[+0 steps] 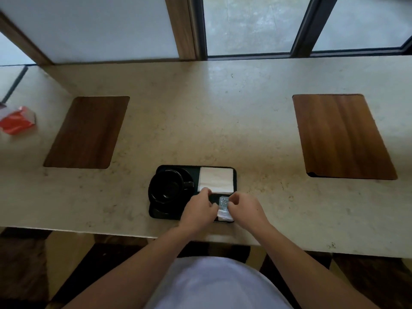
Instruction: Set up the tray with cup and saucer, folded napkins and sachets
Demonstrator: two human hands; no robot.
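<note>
A pale stone worktop [223, 112] with two inset wooden panels [87, 132] runs beneath daylit, dark-framed windows [252, 25].

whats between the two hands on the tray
In the head view, the sachets lie between the left hand and right hand, on the tray's near right part.

Black tray [156, 214] sits near the counter's [223, 121] front edge. Left hand [198, 210] and right hand [245, 208] are both curled over the tray's near right corner, fingertips close together. Between the fingertips: a small patterned sachet [223, 201], with white sachets [224, 214] just below it. Whether either hand grips one is unclear. Folded white napkin [216, 180] lies just beyond the fingers. Black cup [169, 186] on its saucer [153, 195] stands left of the left hand.
</note>
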